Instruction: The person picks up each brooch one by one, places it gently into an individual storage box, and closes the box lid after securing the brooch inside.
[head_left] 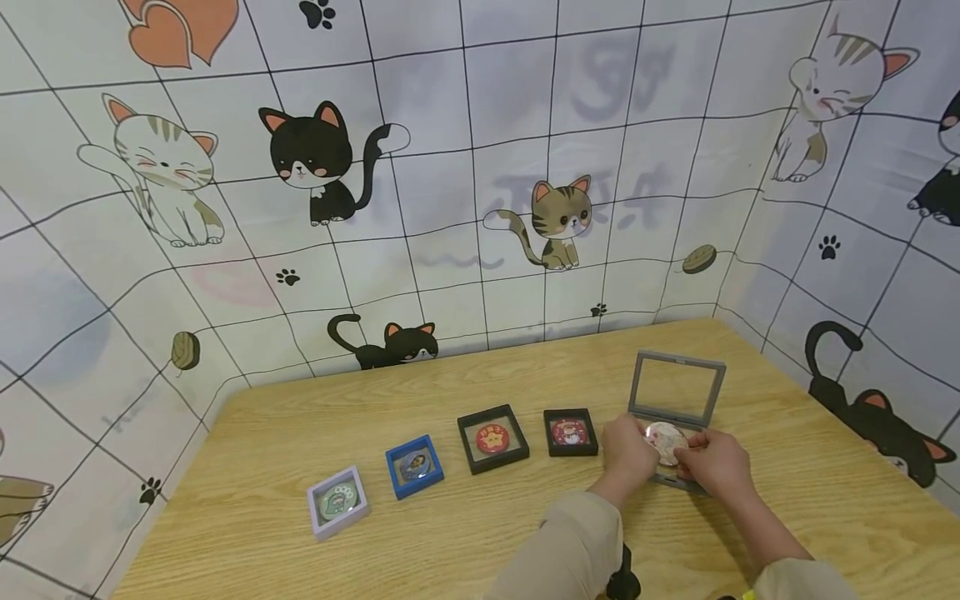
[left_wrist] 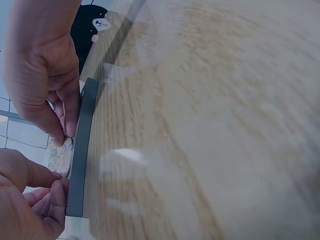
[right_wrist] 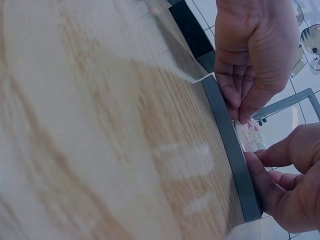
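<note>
A round, pale badge with a coloured cartoon print (head_left: 664,442) sits between both hands, over the base of a grey display frame (head_left: 678,485). The frame's clear lid (head_left: 712,392) stands raised at the back. My left hand (head_left: 628,452) pinches the badge's left edge with thumb and fingers. On the opposite edge, my right hand (head_left: 718,468) pinches the badge near the front. In the left wrist view the left hand (left_wrist: 30,195) is low and the right hand (left_wrist: 45,70) high, both behind the grey rim (left_wrist: 82,150). The fingers hide part of the badge.
Left of the hands, a small black frame (head_left: 547,433), a larger black frame (head_left: 462,442), a blue frame (head_left: 392,471) and a lilac frame (head_left: 313,515) lie in a row, each holding a round badge. A cat-print cloth (head_left: 450,183) borders the wooden table (head_left: 420,550).
</note>
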